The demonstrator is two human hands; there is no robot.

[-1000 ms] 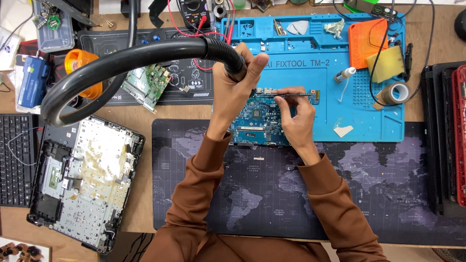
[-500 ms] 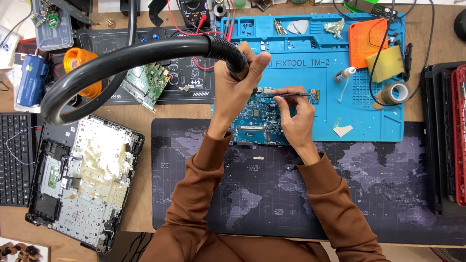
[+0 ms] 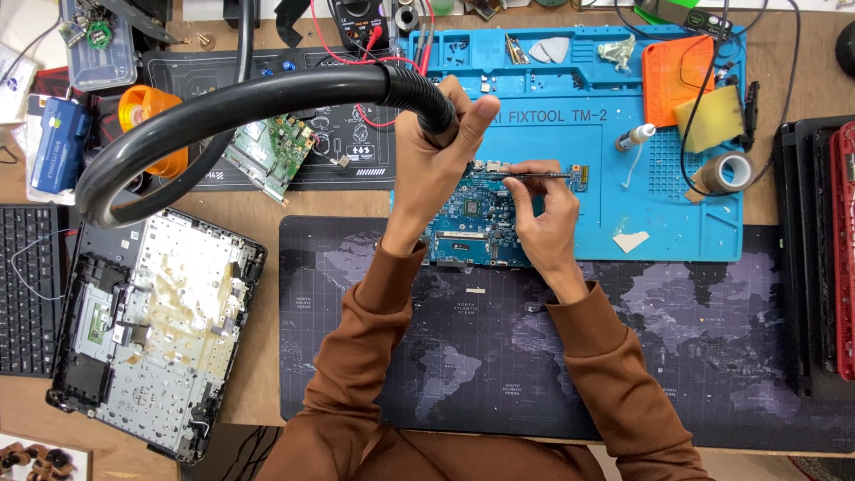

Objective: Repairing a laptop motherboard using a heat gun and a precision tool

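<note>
A blue circuit board (image 3: 476, 223) lies on the front left part of a blue silicone work mat (image 3: 570, 142). My left hand (image 3: 436, 165) grips the end of a thick black corrugated hose (image 3: 258, 102) and holds its mouth just above the board's top edge. My right hand (image 3: 543, 218) rests on the board's right side and pinches a thin dark tool (image 3: 543, 176) that lies along the board's upper edge, tip toward the hose. Both sleeves are brown.
An opened laptop base (image 3: 151, 325) lies at the left, a keyboard (image 3: 27, 285) beside it. A green board (image 3: 272, 151) and an orange reel (image 3: 151, 116) sit on a black mat. On the blue mat: orange tray (image 3: 672, 76), yellow sponge (image 3: 712, 120), tape roll (image 3: 726, 171), small bottle (image 3: 634, 138). A dark map-print mat (image 3: 712, 338) covers the front.
</note>
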